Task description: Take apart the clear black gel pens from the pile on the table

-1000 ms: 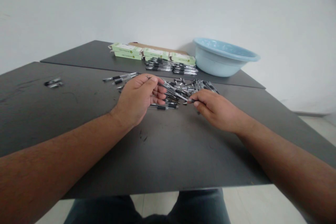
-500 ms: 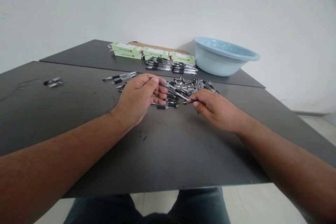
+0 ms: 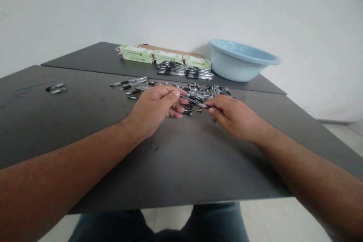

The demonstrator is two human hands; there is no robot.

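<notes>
My left hand (image 3: 155, 109) is closed in a pinch on one end of a clear pen (image 3: 189, 100) with black parts. At the pen's other end my right hand (image 3: 230, 114) is also closed, its thumb and forefinger pressed on the tip. Both hands hover just above a dark grey table (image 3: 176, 159), at the near edge of a scattered pile of loose pens and pen parts (image 3: 204, 91). A few assembled pens (image 3: 129, 82) lie to the left of the pile.
A light blue basin (image 3: 241, 59) stands at the back right. Green pen boxes (image 3: 164, 56) with a row of pens (image 3: 184, 70) in front of them lie at the back. Two small pen parts (image 3: 56, 88) sit far left. My legs show below the table's front edge.
My left hand has shifted right, towards my right hand, so the span of pen between them is shorter. The right hand has barely moved.
</notes>
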